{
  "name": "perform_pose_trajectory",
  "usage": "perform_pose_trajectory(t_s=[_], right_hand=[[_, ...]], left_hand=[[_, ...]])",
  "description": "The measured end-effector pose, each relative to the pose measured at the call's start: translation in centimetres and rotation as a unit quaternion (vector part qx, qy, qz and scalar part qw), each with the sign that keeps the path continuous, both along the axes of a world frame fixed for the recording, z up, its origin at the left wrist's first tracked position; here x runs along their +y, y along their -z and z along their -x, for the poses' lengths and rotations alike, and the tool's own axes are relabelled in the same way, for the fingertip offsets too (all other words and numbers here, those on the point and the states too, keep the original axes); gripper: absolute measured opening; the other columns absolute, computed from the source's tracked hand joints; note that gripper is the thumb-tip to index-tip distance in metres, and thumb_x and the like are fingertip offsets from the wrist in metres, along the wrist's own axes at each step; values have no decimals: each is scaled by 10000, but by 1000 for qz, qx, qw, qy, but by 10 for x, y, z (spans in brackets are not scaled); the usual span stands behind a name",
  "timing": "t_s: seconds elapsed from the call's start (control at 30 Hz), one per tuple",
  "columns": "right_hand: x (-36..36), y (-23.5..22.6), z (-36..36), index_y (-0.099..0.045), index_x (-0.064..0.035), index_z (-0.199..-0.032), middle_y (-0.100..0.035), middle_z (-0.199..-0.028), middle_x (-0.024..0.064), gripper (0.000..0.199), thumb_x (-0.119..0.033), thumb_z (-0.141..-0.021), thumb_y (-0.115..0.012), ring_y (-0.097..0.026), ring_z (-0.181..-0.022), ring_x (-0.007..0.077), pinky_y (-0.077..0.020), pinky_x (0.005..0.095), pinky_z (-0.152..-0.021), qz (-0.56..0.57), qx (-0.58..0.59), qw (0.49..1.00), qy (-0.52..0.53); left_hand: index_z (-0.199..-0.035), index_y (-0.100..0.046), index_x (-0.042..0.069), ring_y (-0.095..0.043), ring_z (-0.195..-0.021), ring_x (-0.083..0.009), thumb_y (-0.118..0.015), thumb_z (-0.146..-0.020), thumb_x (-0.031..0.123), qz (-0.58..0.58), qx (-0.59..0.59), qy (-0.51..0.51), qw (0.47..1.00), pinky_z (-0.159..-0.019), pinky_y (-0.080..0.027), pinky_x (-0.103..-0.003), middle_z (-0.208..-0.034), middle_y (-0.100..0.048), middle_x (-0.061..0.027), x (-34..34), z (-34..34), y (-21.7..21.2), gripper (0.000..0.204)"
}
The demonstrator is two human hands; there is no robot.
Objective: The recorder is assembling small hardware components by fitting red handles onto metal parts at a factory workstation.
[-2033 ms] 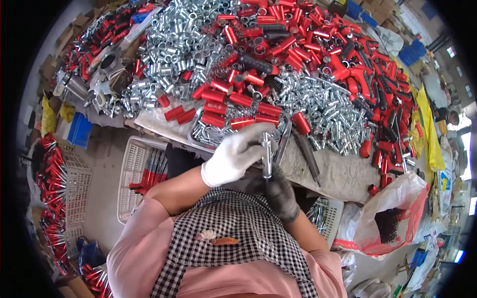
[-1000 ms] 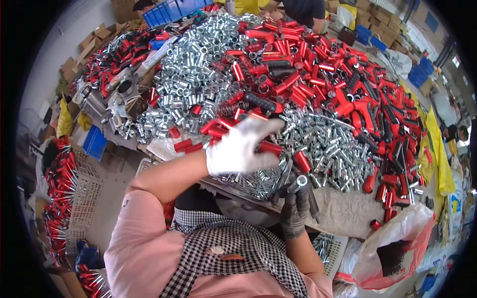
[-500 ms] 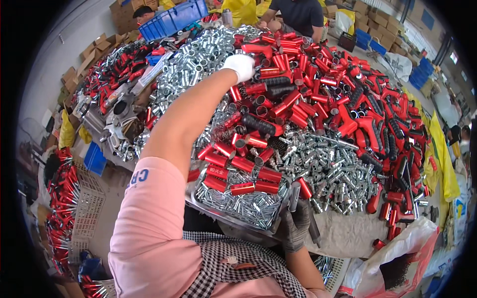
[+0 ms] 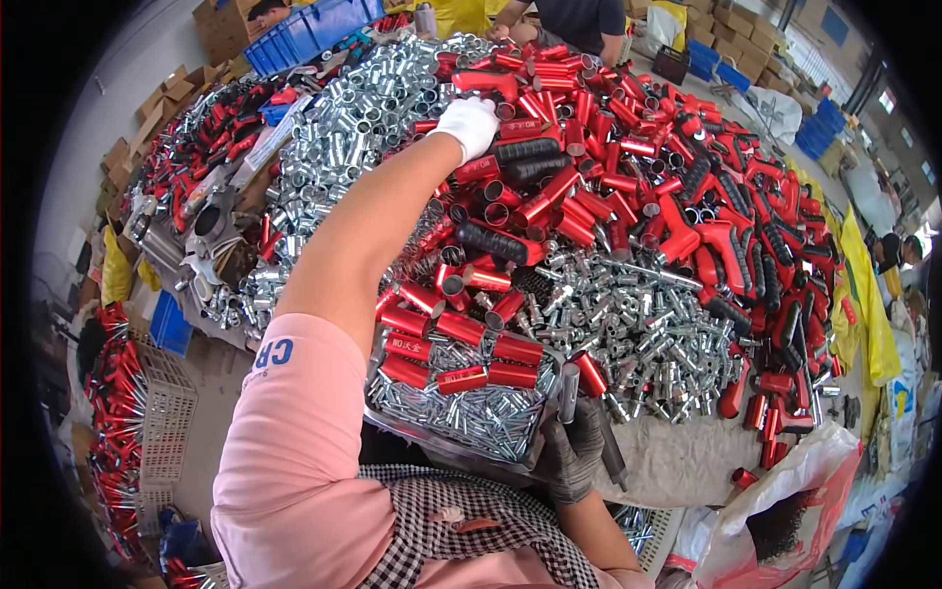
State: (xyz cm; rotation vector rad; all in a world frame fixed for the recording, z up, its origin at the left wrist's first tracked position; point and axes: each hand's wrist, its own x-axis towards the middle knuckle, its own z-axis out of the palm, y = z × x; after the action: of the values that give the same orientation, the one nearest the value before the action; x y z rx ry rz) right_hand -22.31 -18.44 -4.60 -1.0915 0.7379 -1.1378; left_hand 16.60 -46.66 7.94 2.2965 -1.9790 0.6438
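My left hand (image 4: pixel 467 129), in a white glove, reaches to the far side of the heap. It rests where silver metal rings (image 4: pixel 365 128) meet red tubes (image 4: pixel 549 194). Its fingers look curled, but their tips and anything in them are hidden. Low in front of me, my right hand (image 4: pixel 574 456), in a grey glove, grips a short silver metal tube (image 4: pixel 568 392) that stands upright. Beside this hand a dark rod (image 4: pixel 612 459) slants over the table edge. To its left stands a metal tray (image 4: pixel 446 450) of thin silver pins, with several red tubes lying across it.
Small silver fittings (image 4: pixel 653 334) lie right of the tray. Red and black tool bodies (image 4: pixel 731 255) cover the right side. A white-and-red sack (image 4: pixel 721 538) stands near right, a plastic basket (image 4: pixel 169 412) at left. A blue crate (image 4: pixel 314 37) and another person (image 4: pixel 579 25) are across the table.
The view has shifted a little, so the heap sits further left and higher. My left hand has edged right over the red tubes. My right hand still holds the silver tube.
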Motion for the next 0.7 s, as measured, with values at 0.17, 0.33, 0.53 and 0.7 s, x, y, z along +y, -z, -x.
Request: perform_pose_trajectory(t_s=[0.17,0.33,0.53,0.7], right_hand=[[-5,6,0,-566,8,-1228,-618,-1102,62,397,-170,-900,-701,-569,-1008,163,-448,324,-932,-1,-24,1000,9],[-1,-3,-3,-555,5,-1218,-608,-1090,52,391,-166,-898,-700,-561,-999,153,-448,316,-921,-16,-35,999,8],[-6,-6,-1,-554,-13,-1202,-593,-1073,17,388,-177,-890,-716,-539,-965,121,-438,289,-881,-14,-18,1000,4],[-8,-1,-5,-560,-19,-1206,-618,-1064,26,368,-149,-898,-715,-565,-964,133,-457,301,-877,-12,-54,998,-7]], left_hand=[[-1044,-696,23,-622,-1076,-309,-547,-914,193,-59,-18,85,995,-907,-511,-424,-1083,-667,-150,7,6,-13,261],[-1040,-725,43,-652,-1027,-297,-540,-872,153,-87,-149,69,983,-880,-501,-416,-1030,-702,-137,-7,-9,5,273],[-1029,-693,61,-620,-1027,-347,-539,-866,169,-39,-57,18,997,-936,-487,-411,-1079,-663,-199,-13,2,4,248],[-984,-643,29,-658,-907,-378,-543,-905,222,79,-51,123,988,-839,-523,-460,-951,-662,-207,41,0,-8,231]])
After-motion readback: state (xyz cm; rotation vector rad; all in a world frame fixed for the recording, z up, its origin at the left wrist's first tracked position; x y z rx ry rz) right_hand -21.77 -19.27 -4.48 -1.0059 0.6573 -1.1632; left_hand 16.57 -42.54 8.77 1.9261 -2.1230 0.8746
